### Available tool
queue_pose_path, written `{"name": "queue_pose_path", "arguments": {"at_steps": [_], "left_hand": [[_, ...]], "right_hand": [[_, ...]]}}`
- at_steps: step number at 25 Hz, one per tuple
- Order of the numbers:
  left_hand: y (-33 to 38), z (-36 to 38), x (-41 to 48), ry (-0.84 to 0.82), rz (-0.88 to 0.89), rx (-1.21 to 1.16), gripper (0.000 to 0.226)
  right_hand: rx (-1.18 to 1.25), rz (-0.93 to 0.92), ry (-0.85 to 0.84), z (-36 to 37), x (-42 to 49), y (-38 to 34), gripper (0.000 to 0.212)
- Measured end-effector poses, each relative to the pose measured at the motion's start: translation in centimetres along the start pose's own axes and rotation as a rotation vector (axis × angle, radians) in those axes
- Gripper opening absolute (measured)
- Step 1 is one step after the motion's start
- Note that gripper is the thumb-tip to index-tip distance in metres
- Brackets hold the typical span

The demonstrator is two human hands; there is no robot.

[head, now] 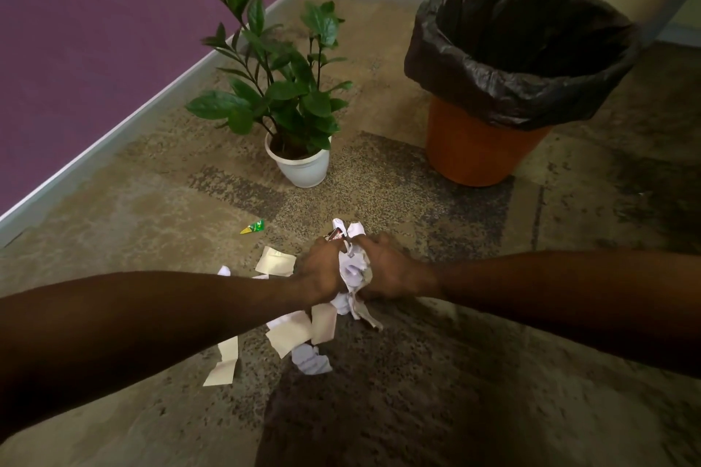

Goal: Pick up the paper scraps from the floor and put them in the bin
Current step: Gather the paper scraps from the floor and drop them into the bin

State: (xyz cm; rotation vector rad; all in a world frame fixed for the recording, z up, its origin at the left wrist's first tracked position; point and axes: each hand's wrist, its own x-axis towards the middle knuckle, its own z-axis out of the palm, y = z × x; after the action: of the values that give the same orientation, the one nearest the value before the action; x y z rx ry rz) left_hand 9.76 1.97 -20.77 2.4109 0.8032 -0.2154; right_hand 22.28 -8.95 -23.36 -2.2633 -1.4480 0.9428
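Note:
My left hand (322,271) and my right hand (392,269) press together around a bundle of crumpled white paper scraps (352,265), just above the floor. Bits of the bundle stick out above and below the hands. Several loose scraps lie on the floor below my left wrist: a cream piece (292,334), a crumpled white ball (311,360), a folded strip (223,368). Another cream scrap (275,261) lies left of my hands. The orange bin (470,155) with a black liner (523,49) stands open at the far right.
A potted green plant in a white pot (303,167) stands on the floor left of the bin. A small green and yellow wrapper (253,227) lies near it. A purple wall with a pale skirting board (113,136) runs along the left.

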Motion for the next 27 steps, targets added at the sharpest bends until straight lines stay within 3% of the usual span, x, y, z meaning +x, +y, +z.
{"name": "queue_pose_path", "arguments": {"at_steps": [4, 9, 13, 16, 21, 23, 27], "left_hand": [[0.0, -0.6, -0.2, 0.082, 0.005, -0.128, 0.025], [0.5, -1.6, -0.7, 0.130, 0.030, -0.349, 0.044], [1.0, -2.0, -0.5, 0.198, 0.011, -0.347, 0.040], [1.9, -2.7, 0.1, 0.212, -0.042, -0.319, 0.039], [4.7, -6.6, 1.1, 0.178, -0.038, -0.241, 0.041], [6.6, -9.3, 1.6, 0.157, -0.025, -0.209, 0.041], [10.7, -15.4, 2.4, 0.156, 0.007, -0.173, 0.041]], "right_hand": [[0.134, -0.008, 0.049, -0.8, 0.2, -0.7, 0.077], [0.327, -0.082, 0.054, -3.4, -0.4, -1.6, 0.051], [0.187, -0.106, 0.059, -5.3, -0.1, -1.6, 0.023], [0.126, -0.111, 0.088, -6.7, 0.1, -1.7, 0.029], [-0.012, -0.151, 0.127, -11.2, 0.0, -3.3, 0.020], [-0.042, -0.130, 0.180, -14.1, -0.5, -4.3, 0.029], [0.043, -0.092, 0.292, -19.8, -2.2, -6.6, 0.036]]}}
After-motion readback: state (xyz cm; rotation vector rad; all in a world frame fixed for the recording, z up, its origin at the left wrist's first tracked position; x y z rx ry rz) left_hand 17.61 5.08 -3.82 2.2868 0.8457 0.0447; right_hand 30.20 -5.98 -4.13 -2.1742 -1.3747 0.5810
